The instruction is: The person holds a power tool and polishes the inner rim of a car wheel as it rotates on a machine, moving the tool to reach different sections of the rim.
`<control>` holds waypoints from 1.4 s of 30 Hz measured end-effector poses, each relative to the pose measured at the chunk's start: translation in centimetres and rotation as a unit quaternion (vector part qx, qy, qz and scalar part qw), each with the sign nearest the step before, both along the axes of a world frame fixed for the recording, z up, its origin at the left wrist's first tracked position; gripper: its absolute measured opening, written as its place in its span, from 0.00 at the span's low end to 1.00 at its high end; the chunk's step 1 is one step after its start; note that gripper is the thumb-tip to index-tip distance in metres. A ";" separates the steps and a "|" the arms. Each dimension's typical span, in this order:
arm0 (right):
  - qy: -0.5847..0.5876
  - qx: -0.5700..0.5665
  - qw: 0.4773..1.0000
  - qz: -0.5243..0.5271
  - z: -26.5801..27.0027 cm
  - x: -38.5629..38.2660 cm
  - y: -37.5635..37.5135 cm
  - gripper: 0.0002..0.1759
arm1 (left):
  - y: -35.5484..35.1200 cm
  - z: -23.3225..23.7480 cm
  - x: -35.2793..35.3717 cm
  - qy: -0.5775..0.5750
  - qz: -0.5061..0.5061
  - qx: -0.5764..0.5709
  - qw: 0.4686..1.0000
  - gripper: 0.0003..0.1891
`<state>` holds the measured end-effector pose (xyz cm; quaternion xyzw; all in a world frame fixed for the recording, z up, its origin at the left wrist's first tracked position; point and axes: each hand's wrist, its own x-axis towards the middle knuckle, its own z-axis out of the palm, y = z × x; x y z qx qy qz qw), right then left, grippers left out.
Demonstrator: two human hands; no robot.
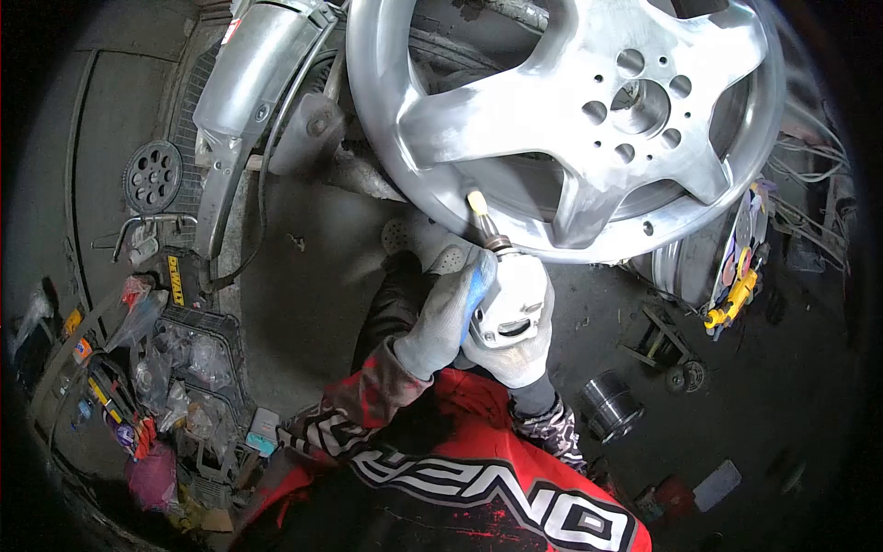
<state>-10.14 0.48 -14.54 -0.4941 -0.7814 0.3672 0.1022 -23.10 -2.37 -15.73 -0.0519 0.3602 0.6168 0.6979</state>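
A die grinder (513,296) with a white body is held in both gloved hands in front of my chest. My left hand (443,317), in a grey and blue work glove, is closed round its left side. Wrapped round the right side and underneath is my right hand (526,354), in a whitish glove. The grinder's yellow tip (476,202) points up and forward, right at the lower rim of a silver alloy wheel (497,124). That wheel has broad spokes, partly bright and partly dull, and stands tilted before me.
A metal machine arm (246,87) stands left of the wheel. Plastic bags and crates (198,359) crowd the lower left, near a DeWalt case (175,281). At right are a yellow tool (734,302), sanding discs (740,239) and a metal cylinder (611,407) on the floor.
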 end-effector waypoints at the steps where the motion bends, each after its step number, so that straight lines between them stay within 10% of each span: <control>1: -0.001 0.000 1.000 -0.001 0.3 -0.1 0.0 0.56 | -0.1 -0.1 0.3 0.004 -0.001 -0.011 1.000 0.20; 16: 0.115 -0.058 0.988 -0.090 1.9 -1.2 -0.7 0.56 | -2.1 -2.3 -0.1 -0.334 0.012 0.059 0.941 0.36; 21: 0.135 0.000 0.980 -0.148 1.9 1.8 -2.0 0.52 | -2.5 -4.6 3.8 -0.217 -0.077 -0.039 0.972 0.41; 25: 0.076 -0.058 0.987 -0.133 3.1 0.5 -0.8 0.49 | -3.0 -4.1 2.2 -0.339 -0.020 0.059 0.939 0.35; 27: 0.178 -0.108 0.974 -0.084 1.7 -0.3 -0.6 0.48 | -4.8 -5.3 1.0 -0.172 0.077 -0.145 0.971 0.38; 31: 0.225 -0.061 0.972 -0.029 0.0 -3.1 0.2 0.50 | -2.4 -2.8 -4.5 -0.316 0.092 0.082 0.941 0.44; 42: 0.140 -0.042 0.988 -0.059 1.8 3.2 -0.5 0.51 | -2.2 -3.1 2.7 -0.433 0.091 0.092 0.892 0.45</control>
